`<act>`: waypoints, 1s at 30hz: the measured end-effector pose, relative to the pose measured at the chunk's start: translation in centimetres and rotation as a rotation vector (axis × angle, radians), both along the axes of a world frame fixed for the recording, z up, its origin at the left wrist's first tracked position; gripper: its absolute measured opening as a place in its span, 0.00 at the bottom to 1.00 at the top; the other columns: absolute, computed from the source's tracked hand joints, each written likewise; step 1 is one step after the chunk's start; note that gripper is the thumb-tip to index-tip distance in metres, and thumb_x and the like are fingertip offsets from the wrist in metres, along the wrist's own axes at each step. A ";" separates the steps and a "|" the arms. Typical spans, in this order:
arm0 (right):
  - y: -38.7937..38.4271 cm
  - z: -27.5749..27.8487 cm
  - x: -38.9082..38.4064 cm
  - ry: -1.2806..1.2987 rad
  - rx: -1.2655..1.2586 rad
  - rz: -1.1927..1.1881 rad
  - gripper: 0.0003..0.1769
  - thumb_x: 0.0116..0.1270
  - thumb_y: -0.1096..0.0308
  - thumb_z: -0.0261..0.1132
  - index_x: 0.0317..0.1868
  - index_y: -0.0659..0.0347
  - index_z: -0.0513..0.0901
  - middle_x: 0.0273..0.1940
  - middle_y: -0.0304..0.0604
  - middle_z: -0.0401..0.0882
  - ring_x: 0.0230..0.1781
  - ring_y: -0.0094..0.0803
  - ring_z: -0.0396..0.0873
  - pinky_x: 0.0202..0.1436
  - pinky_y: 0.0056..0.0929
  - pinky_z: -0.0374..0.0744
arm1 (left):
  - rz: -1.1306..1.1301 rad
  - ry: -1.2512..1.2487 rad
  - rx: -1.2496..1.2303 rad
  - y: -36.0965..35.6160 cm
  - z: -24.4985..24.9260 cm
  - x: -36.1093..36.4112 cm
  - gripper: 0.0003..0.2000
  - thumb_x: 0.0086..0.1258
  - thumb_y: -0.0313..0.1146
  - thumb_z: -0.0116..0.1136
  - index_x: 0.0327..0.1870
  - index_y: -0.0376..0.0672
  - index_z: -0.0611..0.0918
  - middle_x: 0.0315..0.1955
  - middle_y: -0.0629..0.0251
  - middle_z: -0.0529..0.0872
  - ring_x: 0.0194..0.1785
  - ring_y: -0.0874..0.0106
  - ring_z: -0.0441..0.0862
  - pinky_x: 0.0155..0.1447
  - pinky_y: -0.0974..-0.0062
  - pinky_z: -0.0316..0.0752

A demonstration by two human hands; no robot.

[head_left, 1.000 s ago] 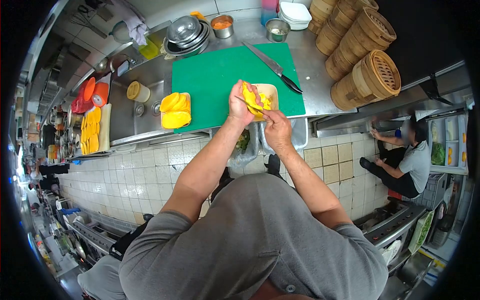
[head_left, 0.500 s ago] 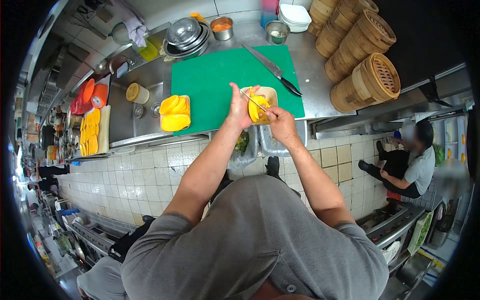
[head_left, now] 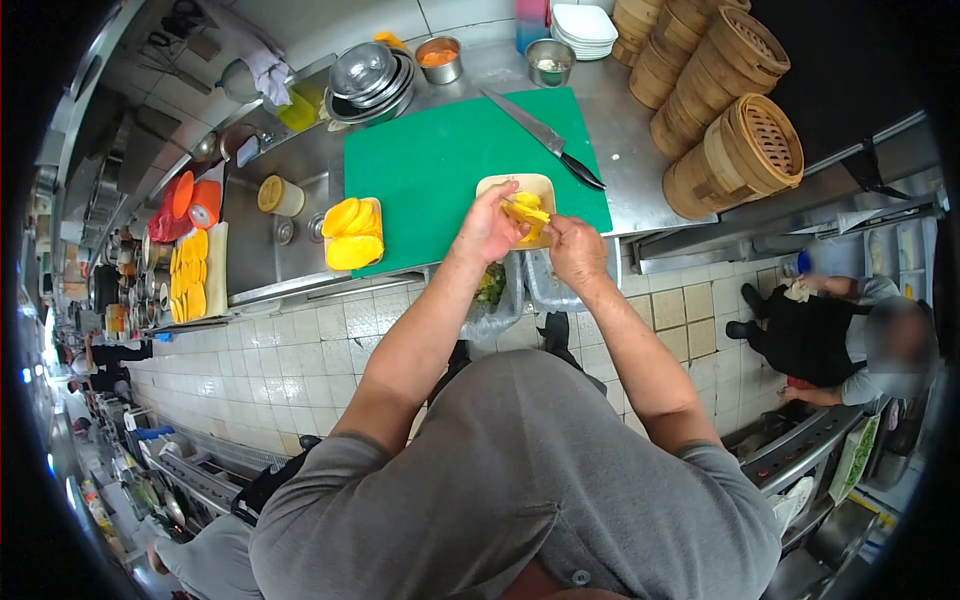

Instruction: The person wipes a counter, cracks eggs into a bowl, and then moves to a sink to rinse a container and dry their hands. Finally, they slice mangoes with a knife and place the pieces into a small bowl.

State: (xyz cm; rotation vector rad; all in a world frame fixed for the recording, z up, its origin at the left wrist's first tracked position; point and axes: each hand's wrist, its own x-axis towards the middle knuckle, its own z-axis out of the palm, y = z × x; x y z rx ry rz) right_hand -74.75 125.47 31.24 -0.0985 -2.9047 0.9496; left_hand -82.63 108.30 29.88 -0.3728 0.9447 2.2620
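Observation:
My left hand (head_left: 490, 226) holds a piece of yellow mango (head_left: 530, 211) over a cream-coloured square dish (head_left: 542, 186) near the front edge of a green cutting board (head_left: 430, 150). Close beside it, my right hand (head_left: 580, 254) is closed on a small knife, whose blade is mostly hidden at the fruit. More yellow mango lies in the dish beneath my hands. To the left, a second dish holds mango halves (head_left: 352, 232). A large knife (head_left: 540, 133) with a black handle rests on the board's right side.
Bamboo steamers (head_left: 735, 155) are stacked on the right. Metal bowls (head_left: 370, 80) and white plates (head_left: 584, 30) stand behind the board. Left are a sink (head_left: 250, 235) and more mango pieces (head_left: 188, 275). Scrap bins (head_left: 490, 310) sit below the edge. A person (head_left: 830, 330) sits at right.
Both hands stay over the dish. My left fingers have curled in around the mango, and the knife blade shows less. The seated person at right has leaned back and stretched out an arm.

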 end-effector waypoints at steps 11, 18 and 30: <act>-1.4 1.8 0.1 0.012 -0.169 -0.029 0.10 0.74 0.62 0.67 0.51 0.50 0.91 0.44 0.52 0.90 0.44 0.51 0.89 0.47 0.45 0.85 | 0.163 -0.230 0.289 -1.5 -0.3 0.5 0.22 0.78 0.57 0.54 0.57 0.48 0.78 0.57 0.46 0.83 0.56 0.54 0.81 0.54 0.59 0.78; -1.8 0.9 1.5 0.034 -0.550 0.100 0.09 0.76 0.67 0.68 0.50 0.58 0.91 0.45 0.53 0.90 0.42 0.45 0.89 0.47 0.36 0.83 | 0.240 -0.133 0.511 -2.7 -2.8 -0.5 0.11 0.77 0.42 0.58 0.53 0.50 0.80 0.57 0.49 0.82 0.48 0.59 0.82 0.48 0.61 0.78; -2.2 1.8 1.3 0.160 -0.289 0.205 0.08 0.71 0.71 0.68 0.47 0.55 0.92 0.41 0.49 0.89 0.43 0.49 0.87 0.47 0.43 0.84 | 0.247 -0.010 0.504 -2.8 -1.9 -0.6 0.10 0.73 0.41 0.61 0.50 0.51 0.80 0.51 0.54 0.83 0.42 0.61 0.84 0.45 0.60 0.81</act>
